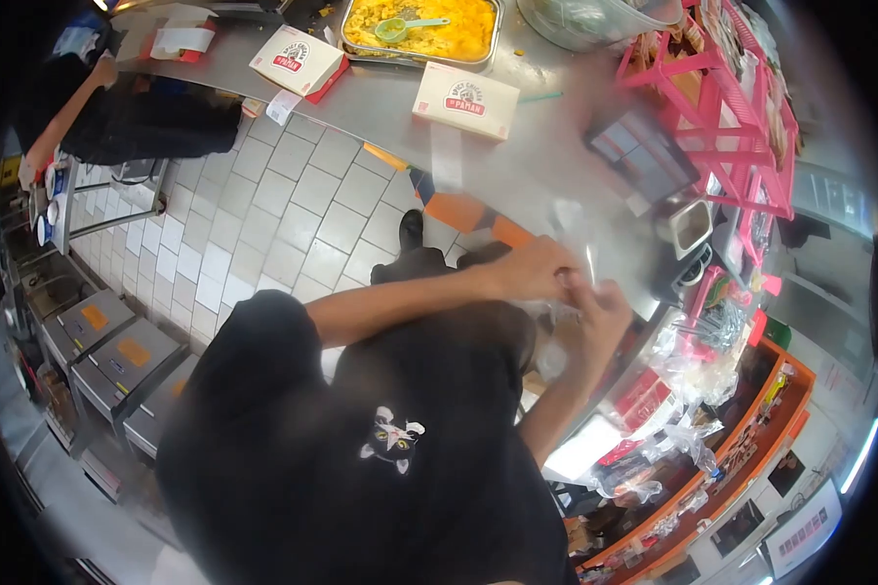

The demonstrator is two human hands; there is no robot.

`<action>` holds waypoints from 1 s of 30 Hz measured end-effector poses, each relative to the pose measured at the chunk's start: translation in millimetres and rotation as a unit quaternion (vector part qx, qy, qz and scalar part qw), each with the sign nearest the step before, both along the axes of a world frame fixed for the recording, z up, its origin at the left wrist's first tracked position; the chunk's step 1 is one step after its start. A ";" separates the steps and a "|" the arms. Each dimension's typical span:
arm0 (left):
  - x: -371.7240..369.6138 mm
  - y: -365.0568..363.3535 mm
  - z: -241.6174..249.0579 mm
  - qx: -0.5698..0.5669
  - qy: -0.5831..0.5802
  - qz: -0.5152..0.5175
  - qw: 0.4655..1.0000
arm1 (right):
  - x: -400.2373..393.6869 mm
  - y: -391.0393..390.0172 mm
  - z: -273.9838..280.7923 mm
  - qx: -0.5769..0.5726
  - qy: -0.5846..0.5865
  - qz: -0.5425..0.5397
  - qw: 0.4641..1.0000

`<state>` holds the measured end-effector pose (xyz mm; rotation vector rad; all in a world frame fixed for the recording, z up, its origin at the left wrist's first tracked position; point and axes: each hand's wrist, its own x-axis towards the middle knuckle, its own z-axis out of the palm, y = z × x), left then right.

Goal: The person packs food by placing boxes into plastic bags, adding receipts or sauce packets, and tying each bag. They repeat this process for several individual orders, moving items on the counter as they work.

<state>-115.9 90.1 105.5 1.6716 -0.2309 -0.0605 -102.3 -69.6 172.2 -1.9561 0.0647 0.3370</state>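
Note:
My left hand [537,269] reaches in from the left, its fingers pinched together beside the steel counter's edge. Close against it, my right hand [600,317] comes up from below with its fingertips also closed. Between and just beyond the fingertips shows a thin clear plastic piece [578,232], blurred, so its exact kind is hard to make out. On the counter [546,127] stand two closed cardboard food boxes: one box [466,100] nearer my hands and another box [298,63] farther left.
A metal tray [498,19] of yellow food holds a pale green spoon [410,26]. Pink racks [698,83], a dark tablet-like device [639,151] and a small metal container [692,226] stand on the right. Another person's arm [63,117] shows at far left.

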 end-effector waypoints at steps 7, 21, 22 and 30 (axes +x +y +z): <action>5.5 30.6 1.0 -0.012 -0.047 0.160 0.986 | 17.1 -42.8 -46.3 -0.027 -0.193 -0.185 0.963; 20.4 4.2 -1.5 0.127 -0.111 0.134 0.977 | 23.8 1.2 11.3 -0.031 -0.108 -0.234 0.966; 24.7 2.5 0.3 -0.009 -0.016 0.132 0.991 | 26.6 -3.3 6.8 -0.029 -0.110 -0.233 0.966; 35.2 44.5 27.4 0.090 -0.393 0.314 0.860 | 16.6 -13.1 60.4 -0.243 -0.417 -0.300 0.823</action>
